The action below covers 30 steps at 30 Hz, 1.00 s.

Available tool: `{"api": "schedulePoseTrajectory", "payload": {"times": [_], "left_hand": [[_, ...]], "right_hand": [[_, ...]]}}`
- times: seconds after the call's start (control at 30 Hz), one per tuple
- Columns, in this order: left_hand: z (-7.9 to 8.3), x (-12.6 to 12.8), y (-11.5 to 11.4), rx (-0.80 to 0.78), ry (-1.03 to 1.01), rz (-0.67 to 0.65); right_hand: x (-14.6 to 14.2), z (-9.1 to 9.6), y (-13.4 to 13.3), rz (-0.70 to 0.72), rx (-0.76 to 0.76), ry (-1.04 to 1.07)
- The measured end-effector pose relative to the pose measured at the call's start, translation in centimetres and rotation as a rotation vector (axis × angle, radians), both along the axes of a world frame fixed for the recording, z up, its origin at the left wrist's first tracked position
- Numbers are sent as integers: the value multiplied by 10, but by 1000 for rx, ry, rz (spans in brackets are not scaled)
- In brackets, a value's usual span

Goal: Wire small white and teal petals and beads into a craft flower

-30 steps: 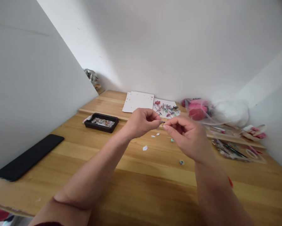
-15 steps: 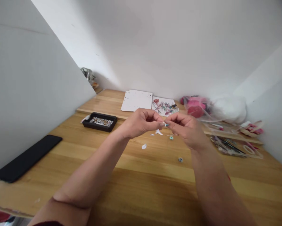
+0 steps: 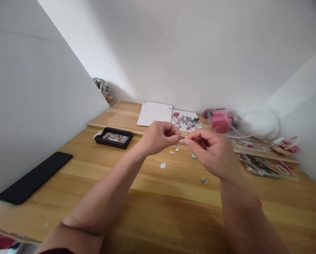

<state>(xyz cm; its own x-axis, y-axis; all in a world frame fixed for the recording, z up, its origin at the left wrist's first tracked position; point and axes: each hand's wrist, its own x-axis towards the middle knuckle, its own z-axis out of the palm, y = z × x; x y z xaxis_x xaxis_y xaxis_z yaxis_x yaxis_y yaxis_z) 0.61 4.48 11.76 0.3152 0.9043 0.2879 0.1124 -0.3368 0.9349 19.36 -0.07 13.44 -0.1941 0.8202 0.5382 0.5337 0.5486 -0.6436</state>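
Over the middle of the table [image 3: 147, 211], my two hands meet nearly fingertip to fingertip. My left hand [image 3: 161, 138] is closed in a pinch, thumb against index finger. My right hand [image 3: 213, 150] pinches from the other side. Between the tips shows a tiny dark piece [image 3: 184, 138], too small to name; which hand bears it I cannot tell. Below them lie a white leaf-shaped cutout [image 3: 162, 165], a smaller white cutout [image 3: 177, 150] and a thin white sliver [image 3: 171, 152]. A small teal round piece [image 3: 193, 156] and a grey-teal one [image 3: 204, 181] sit nearer my right wrist.
A black tray [image 3: 126, 145] of small beads stands at left, behind a long black flat object [image 3: 36, 178]. On the raised back ledge are white sheets [image 3: 155, 113] and a flower-patterned sheet [image 3: 185, 120]. Bagged pink material [image 3: 221, 120] and a clear pouch of tools [image 3: 263, 167] lie at right.
A white-and-teal bit showed between my fingertips before; now only a tiny dark piece shows there. The right fingers have curled slightly, and the view has shifted a little.
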Motion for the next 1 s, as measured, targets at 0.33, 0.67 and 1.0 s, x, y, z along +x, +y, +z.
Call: {"api": "schedulePoseTrajectory", "payload": {"times": [0.33,0.67,1.0], "left_hand": [[2,-3,-2,-96,34,-265],[-3,0,5,-80,-175,-29],[0,-1,-2,-52,65,-142]], "right_hand": [[16,-5,21,119,-149,121],[5,-9,16,86,-191,78],[8,5,2,10,38,-42]]}}
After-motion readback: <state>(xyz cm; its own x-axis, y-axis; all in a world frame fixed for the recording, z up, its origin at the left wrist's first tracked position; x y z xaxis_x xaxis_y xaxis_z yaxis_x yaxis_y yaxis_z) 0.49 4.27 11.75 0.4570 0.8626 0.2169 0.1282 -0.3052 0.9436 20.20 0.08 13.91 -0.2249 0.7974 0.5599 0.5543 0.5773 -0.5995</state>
